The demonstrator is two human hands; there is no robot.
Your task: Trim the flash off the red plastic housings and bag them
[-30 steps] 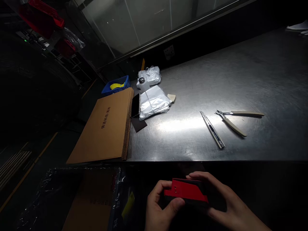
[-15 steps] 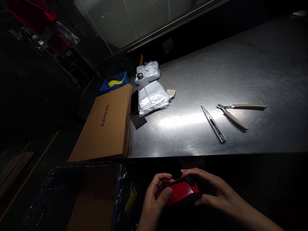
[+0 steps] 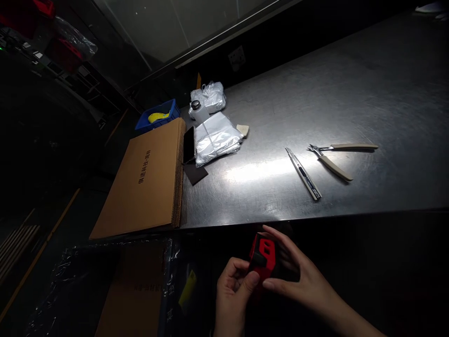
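A red and black plastic housing (image 3: pixel 267 250) is held in front of the table's front edge, with an end that has two openings facing up toward me. My left hand (image 3: pixel 235 290) grips its lower left side, thumb across the near face. Around its right side curls my right hand (image 3: pixel 294 267), fingers on the far side and thumb at the lower edge. On the metal table lie a utility knife (image 3: pixel 303 175) and, to its right, a pair of cutting pliers (image 3: pixel 333 159) with spread cream handles.
A stack of flat cardboard (image 3: pixel 143 180) lies on the table's left. Beside it are a phone (image 3: pixel 189 145), plastic bags (image 3: pixel 217 138), a pump bottle (image 3: pixel 199 112) and a blue bin (image 3: pixel 159 114). Below stands a plastic-lined crate (image 3: pixel 168 285) with cardboard inside.
Between my hands, the red and black housing has turned from lying sideways to showing its end with openings. My right hand has moved up and left. The view has shifted slightly.
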